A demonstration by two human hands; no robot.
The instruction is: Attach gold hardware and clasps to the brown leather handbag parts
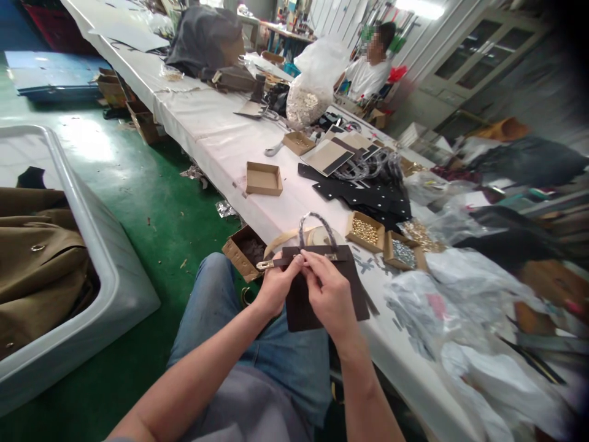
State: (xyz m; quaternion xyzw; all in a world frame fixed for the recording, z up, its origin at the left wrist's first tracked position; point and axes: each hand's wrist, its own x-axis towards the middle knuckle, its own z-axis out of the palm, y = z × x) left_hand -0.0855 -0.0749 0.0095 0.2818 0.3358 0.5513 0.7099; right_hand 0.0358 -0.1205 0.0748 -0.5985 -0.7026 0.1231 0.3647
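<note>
A dark brown handbag panel [301, 307] hangs over my lap at the table's edge, with a plastic-wrapped handle [317, 218] arching from its top. My left hand [278, 282] is closed on the panel's upper left, by a strap with a gold metal tip [264, 265]. My right hand [329, 285] lies over the front of the panel, its thumb and fingertips pinched close to my left thumb. Whatever small part sits between the fingertips is too small to make out. Another gold fitting [330, 256] shows on the panel's upper right.
On the white table [207, 132] stand boxes of gold rivets [365, 233] and silver rivets [401, 253], and an open cardboard box [264, 179]. Black pieces [363, 196] lie behind. A large bin [105, 270] stands at left. A person [368, 77] sits across the table.
</note>
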